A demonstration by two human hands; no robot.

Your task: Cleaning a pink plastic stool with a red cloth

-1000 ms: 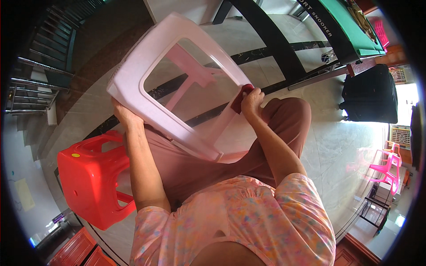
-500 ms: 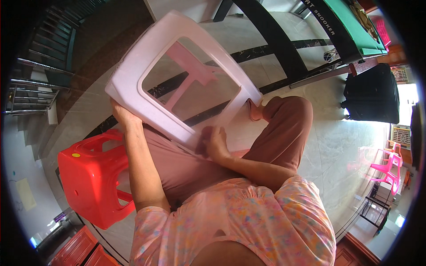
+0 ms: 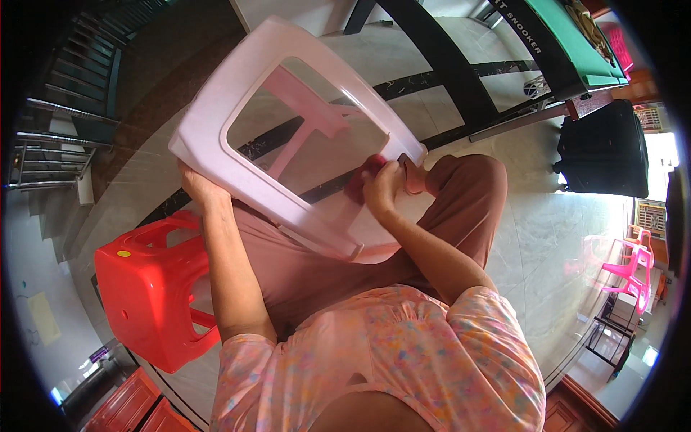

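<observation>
A pale pink plastic stool lies tipped on its side across my lap, its legs pointing away to the right. My left hand is closed round the corner by its seat, the fingers hidden underneath. Pinched in my right hand is a dark red cloth, blurred by motion. That cloth is at the inner edge of the stool's near right leg, over the side opening. Whether it touches the plastic I cannot tell.
A red plastic stool stands close by my left elbow. Ahead to the right is a snooker table with black legs, and a black suitcase stands beyond my right knee. Farther right is a bright pink chair. Metal railings run along the left.
My right hand has moved away and to the right with the cloth, from the stool's near edge toward its leg end. My left hand and the stool have hardly moved.
</observation>
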